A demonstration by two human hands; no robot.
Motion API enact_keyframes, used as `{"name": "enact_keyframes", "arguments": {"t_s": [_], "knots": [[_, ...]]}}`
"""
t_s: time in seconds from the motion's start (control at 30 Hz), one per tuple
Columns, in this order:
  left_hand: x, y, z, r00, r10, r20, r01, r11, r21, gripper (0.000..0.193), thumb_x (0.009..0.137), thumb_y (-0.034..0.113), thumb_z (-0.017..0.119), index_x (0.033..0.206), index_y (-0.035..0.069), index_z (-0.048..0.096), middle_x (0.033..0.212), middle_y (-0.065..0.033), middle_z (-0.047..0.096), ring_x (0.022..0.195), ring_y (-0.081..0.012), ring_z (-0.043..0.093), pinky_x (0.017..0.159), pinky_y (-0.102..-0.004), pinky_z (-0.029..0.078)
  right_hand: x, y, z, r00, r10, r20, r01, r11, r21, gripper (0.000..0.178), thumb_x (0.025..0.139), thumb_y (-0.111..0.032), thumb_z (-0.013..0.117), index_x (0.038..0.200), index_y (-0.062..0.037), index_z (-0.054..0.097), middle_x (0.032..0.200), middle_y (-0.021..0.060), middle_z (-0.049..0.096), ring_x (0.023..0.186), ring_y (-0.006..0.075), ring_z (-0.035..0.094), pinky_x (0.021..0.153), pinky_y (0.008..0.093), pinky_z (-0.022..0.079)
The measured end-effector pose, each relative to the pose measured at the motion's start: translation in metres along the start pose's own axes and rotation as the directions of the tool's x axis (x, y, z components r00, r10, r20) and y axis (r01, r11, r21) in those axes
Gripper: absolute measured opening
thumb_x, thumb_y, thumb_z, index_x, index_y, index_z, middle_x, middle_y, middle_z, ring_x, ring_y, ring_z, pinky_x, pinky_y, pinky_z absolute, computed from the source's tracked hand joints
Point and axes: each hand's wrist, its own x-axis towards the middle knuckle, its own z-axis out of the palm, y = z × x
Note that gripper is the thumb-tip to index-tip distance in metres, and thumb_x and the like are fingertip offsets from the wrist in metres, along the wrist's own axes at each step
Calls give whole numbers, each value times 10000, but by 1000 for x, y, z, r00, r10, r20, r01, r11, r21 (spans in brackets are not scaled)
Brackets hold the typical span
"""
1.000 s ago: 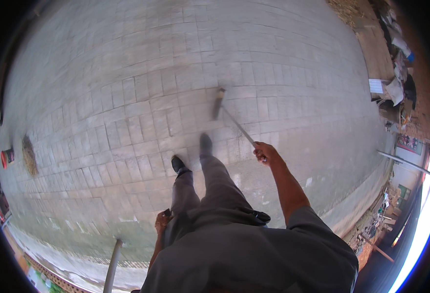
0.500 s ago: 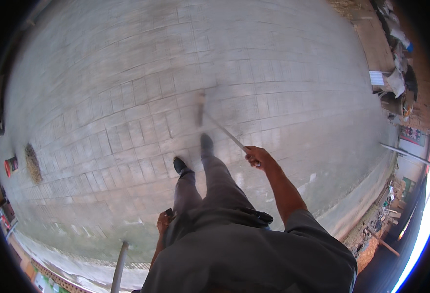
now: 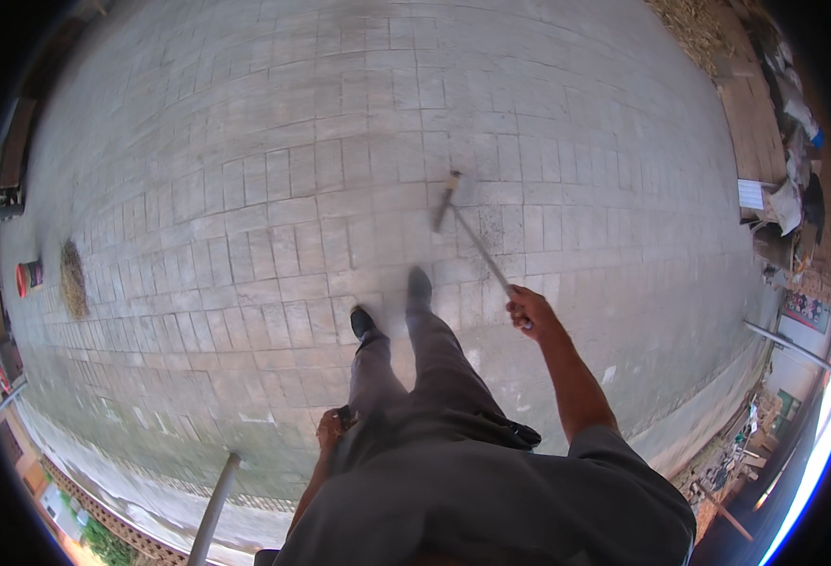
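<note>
My right hand (image 3: 527, 311) is closed round the end of a pale, long-handled broom (image 3: 481, 250), held out in front to the right. The broom's narrow head (image 3: 447, 200), light at one end and darker at the other, is at the paving ahead of my feet. It is slightly blurred, so I cannot tell whether it touches the ground. Fine dark specks (image 3: 493, 231) lie on the slabs beside the handle. Beside my left hip, my left hand (image 3: 330, 429) grips a small dark object (image 3: 345, 413) whose kind I cannot make out.
Grey paving (image 3: 246, 189) stretches around me. At far left lie a heap of brownish loose material (image 3: 73, 278) and a red container (image 3: 25, 279). Metal posts rise at lower left (image 3: 216, 509) and right (image 3: 793, 347). Sacks and clutter (image 3: 793, 123) line the right edge, with rubble (image 3: 731, 443) lower down.
My right hand and the broom have moved rightward relative to my body, and the broom head shows more sharply. The whole view has shifted slightly. Both hands keep their grip.
</note>
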Motion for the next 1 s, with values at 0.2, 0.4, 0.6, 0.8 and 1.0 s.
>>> {"name": "enact_keyframes", "arguments": {"t_s": [0.2, 0.4, 0.6, 0.8, 1.0], "knots": [[-16, 21, 8, 999, 43, -33, -40, 997, 66, 352, 927, 237, 437, 1115, -61, 451, 1001, -196, 591, 858, -241, 636, 749, -350, 548, 40, 9, 121, 954, 88, 286, -66, 994, -87, 196, 860, -143, 526, 1049, -96, 519, 663, 25, 457, 462, 53, 366, 340, 185, 245], [-13, 23, 9, 997, 50, 51, -50, 999, -5, 391, 903, 248, 460, 1135, -65, 428, 1052, -225, 563, 854, -289, 633, 760, -364, 544, 81, 0, 150, 925, 201, 323, -146, 972, -186, 63, 864, -142, 526, 892, -93, 497, 636, 25, 455, 450, 61, 363, 349, 211, 255], [-7, 29, 12, 996, -10, 93, 0, 994, 107, 527, 886, 377, 507, 1163, -60, 405, 1053, -236, 551, 885, -304, 614, 784, -382, 523, 70, -34, 15, 960, 137, 245, -109, 986, -123, 162, 869, -169, 537, 1017, -111, 507, 650, 21, 480, 440, 50, 345, 352, 197, 265], [-12, 46, 17, 983, 170, 75, -164, 983, -79, 712, 833, 583, 476, 1177, -37, 412, 1026, -222, 567, 890, -303, 607, 867, -418, 474, 33, -62, -77, 998, 43, -52, -35, 989, 147, 202, 875, -141, 508, 1070, -95, 492, 676, 51, 476, 433, 51, 337, 347, 185, 267], [5, 64, 17, 982, 11, -187, 76, 889, 452, 499, 787, 457, 578, 1099, 67, 553, 1136, -160, 548, 939, -333, 580, 872, -414, 448, 26, -71, -34, 999, -31, -22, 33, 992, 124, 253, 864, -111, 497, 1117, -96, 483, 702, 55, 471, 439, 54, 338, 353, 181, 264]]}}
